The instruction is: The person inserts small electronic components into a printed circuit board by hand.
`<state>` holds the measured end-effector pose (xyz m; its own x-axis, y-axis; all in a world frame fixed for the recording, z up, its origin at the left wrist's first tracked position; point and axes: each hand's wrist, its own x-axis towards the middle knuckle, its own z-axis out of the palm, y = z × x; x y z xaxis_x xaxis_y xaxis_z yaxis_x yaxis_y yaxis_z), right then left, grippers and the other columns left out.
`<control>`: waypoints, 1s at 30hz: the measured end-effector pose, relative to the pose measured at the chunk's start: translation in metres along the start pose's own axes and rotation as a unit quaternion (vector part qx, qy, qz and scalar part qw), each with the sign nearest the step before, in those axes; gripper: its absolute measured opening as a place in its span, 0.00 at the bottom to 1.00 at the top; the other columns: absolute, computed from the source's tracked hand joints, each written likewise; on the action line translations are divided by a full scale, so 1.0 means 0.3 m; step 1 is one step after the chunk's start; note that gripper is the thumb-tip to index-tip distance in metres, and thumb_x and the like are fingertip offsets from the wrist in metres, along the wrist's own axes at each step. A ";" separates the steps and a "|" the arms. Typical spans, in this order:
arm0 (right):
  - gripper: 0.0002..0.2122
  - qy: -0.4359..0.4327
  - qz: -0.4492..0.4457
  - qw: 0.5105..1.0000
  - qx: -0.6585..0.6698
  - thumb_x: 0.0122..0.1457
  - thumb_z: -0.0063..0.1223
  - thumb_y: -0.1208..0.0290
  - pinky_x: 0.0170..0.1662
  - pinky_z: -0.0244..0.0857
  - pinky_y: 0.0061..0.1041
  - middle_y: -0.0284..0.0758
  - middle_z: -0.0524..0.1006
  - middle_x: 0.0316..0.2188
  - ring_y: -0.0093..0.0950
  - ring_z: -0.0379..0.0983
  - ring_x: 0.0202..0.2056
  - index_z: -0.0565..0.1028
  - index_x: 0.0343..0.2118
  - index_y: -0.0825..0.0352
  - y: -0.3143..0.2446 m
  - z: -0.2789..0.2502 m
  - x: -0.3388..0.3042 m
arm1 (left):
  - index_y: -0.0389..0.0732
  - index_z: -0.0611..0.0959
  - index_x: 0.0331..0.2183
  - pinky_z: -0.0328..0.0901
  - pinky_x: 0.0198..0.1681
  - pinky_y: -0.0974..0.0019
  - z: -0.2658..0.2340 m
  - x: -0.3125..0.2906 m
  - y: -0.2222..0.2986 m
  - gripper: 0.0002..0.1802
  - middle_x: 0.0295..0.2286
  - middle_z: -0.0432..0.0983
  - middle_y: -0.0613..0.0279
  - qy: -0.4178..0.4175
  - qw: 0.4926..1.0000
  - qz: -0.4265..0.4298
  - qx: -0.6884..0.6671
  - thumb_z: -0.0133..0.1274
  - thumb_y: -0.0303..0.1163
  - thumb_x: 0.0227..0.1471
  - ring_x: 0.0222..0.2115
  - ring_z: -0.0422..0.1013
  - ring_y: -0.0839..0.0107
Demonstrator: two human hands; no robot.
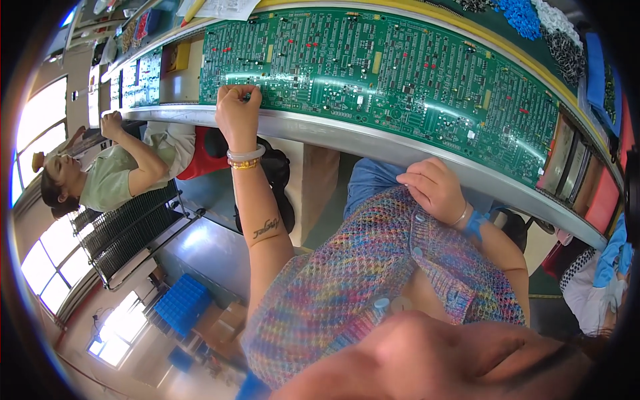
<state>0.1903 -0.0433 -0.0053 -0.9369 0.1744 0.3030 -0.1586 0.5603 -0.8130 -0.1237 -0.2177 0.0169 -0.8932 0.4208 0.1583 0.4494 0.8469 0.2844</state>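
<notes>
Over the near left part of a long green circuit board [373, 87] is my left hand [238, 113], its fingers bent into a pinch. Whatever is between the fingertips, if anything, is too small to make out. The board carries rows of small parts, among them red, white and yellow ones. My right hand [437, 190] stays at the near side of the metal rail [320, 133], in front of my knitted top. Its fingers are loosely bent and apart, with nothing visible in them.
Beyond the board runs a yellow strip [467, 27]. Piles of blue parts [519, 19] and grey metal parts [565, 57] lie at the far right. A co-worker [107, 170] sits at the left along the same line; another person's blue sleeve [617, 250] shows at the right edge.
</notes>
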 end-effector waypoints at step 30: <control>0.04 0.204 0.110 0.850 -0.473 0.42 0.51 0.70 0.29 0.68 0.34 0.38 0.74 0.22 0.37 0.73 0.29 0.74 0.19 0.64 0.566 -0.515 0.378 | 0.40 0.80 0.27 0.63 0.39 0.57 0.487 0.226 1.074 0.07 0.28 0.74 0.57 -0.083 0.863 0.472 -0.160 0.57 0.32 0.42 0.33 0.69 0.57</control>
<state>0.1052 0.1967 -0.0323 -0.6953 0.5172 0.4990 0.5083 0.8448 -0.1674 -0.0416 0.1311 -0.0189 -0.1044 0.9376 0.3317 0.9354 -0.0207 0.3531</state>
